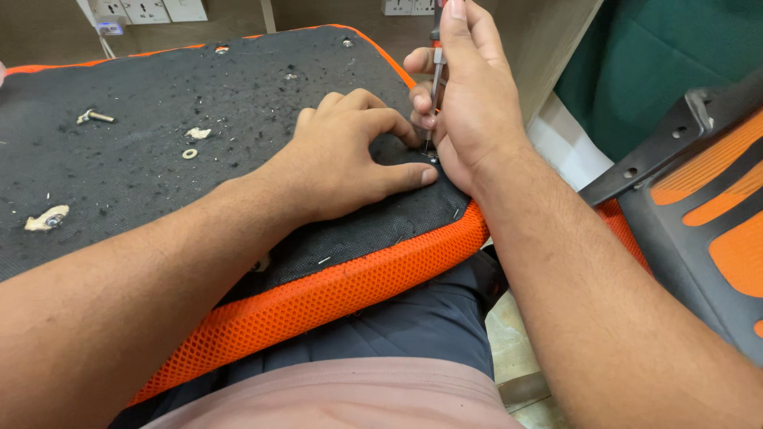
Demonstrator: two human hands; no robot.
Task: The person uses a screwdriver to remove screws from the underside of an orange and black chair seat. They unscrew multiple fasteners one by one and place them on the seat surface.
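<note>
An upturned chair seat (159, 143) lies across my lap, with black fabric on its underside and an orange mesh rim (342, 290). My left hand (350, 155) presses flat on the black fabric near the seat's right edge, fingers spread beside a screw (432, 159). My right hand (469, 103) grips a screwdriver (436, 75) upright, its tip set on that screw, between my left forefinger and thumb.
A loose bolt (95, 117), a washer (189, 153) and pale scraps (46, 218) lie on the black fabric at left. A black and orange chair back (707, 214) stands at right. Wall sockets (147, 9) sit beyond the seat.
</note>
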